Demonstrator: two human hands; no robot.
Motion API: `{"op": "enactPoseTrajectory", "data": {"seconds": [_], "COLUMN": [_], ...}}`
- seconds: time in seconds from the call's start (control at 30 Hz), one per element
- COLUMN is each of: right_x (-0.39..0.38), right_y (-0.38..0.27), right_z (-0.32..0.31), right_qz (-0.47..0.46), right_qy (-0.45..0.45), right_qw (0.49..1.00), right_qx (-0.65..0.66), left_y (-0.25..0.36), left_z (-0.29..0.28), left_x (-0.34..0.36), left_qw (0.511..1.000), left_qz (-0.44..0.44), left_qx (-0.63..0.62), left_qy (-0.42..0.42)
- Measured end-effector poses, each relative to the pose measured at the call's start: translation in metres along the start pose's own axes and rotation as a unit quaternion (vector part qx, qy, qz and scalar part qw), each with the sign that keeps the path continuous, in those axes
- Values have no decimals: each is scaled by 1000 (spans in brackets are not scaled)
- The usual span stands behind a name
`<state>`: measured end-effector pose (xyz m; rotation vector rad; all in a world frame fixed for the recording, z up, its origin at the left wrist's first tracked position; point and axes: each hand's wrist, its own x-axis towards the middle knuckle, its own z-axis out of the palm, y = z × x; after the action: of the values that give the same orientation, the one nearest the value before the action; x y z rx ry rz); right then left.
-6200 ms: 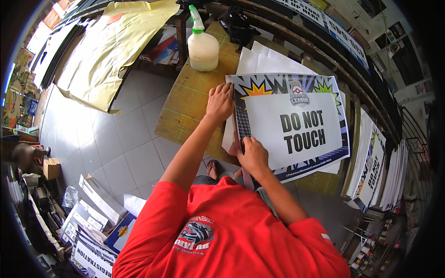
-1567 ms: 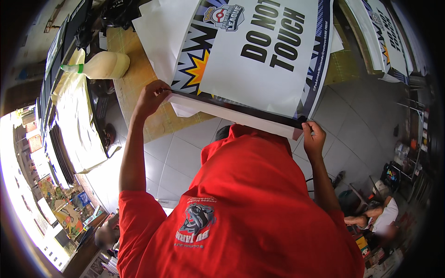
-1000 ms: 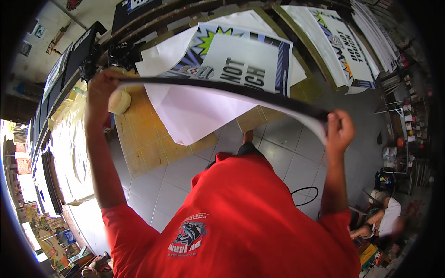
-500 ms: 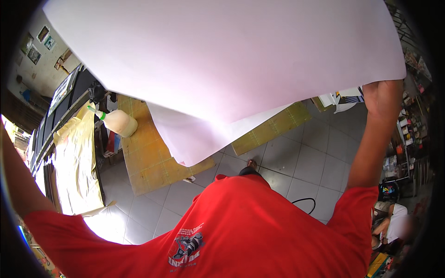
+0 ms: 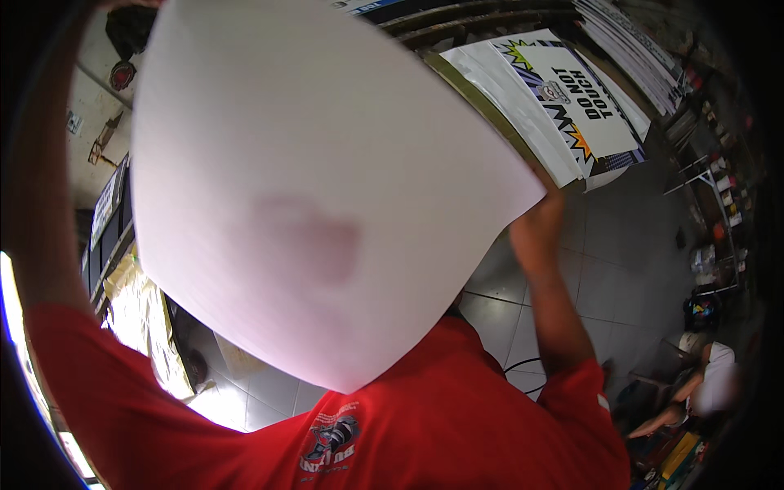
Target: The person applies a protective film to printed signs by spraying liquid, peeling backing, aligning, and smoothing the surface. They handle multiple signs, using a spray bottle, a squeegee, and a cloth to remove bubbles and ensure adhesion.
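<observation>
Container-wise there wasn't a lot to go on: a bunch of small containers [image 5: 723, 196] sat on a rack out near 3 o'clock, too tiny to count or to tell what was in them.

Main thing was the sheet [image 5: 327, 122], one of it, big and white, spread from the middle up to 11 o'clock and bowed along its edges. It had a blurry dark patch just left of centre. Two hands in total: the right hand [image 5: 536, 222], about 3 o'clock, was gripping the sheet at its right corner. The left hand [image 5: 137, 2] was up between 10 and 11, mostly cut off by the top edge, so I couldn't tell if it was closed on anything.

Out at 2 o'clock lay one poster [image 5: 603, 102] with two starbursts, one green-yellow and one orange. Past that was a stack of white boards [image 5: 629, 53], too tightly packed to count. One corner of the tabletop [image 5: 237, 357] peeked out at 8, and yellow paper [image 5: 143, 322] hung between 8 and 9. Red shirt [image 5: 441, 416] at 6, one other person [image 5: 719, 376] in a white top around 4.
</observation>
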<state>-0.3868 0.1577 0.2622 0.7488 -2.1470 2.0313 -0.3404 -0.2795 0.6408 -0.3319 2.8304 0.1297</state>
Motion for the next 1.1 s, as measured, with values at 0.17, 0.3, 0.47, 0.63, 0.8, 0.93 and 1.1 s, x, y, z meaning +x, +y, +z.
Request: {"op": "enactPoseTrajectory", "data": {"seconds": [0.17,0.3,0.47,0.63,0.8,0.93,1.1], "right_x": [-16,-24,-27,-28,-25,-22,-19], "right_y": [108,190,242,249,247,242,242], "right_z": [5,-3,-20,-23,-25,-27,-25], "right_qz": [67,10,-18,-45,-40,-56,-70], "right_qy": [-5,3,-81,-123,-151,-168,-183], "right_qw": [998,989,956,924,919,916,917], "right_qx": [-12,-144,-281,-358,-362,-361,-349], "left_y": [-14,-7,9,2,9,105,182], "left_z": [143,250,352,415,475,487,523], "left_x": [183,294,381,407,381,319,257], "left_qw": [968,961,960,972,960,951,908], "left_qz": [-107,-125,-86,10,176,244,394], "left_qx": [-217,-205,-203,-212,-79,-101,-42], "left_qy": [-59,-138,-172,-105,202,163,136]}}
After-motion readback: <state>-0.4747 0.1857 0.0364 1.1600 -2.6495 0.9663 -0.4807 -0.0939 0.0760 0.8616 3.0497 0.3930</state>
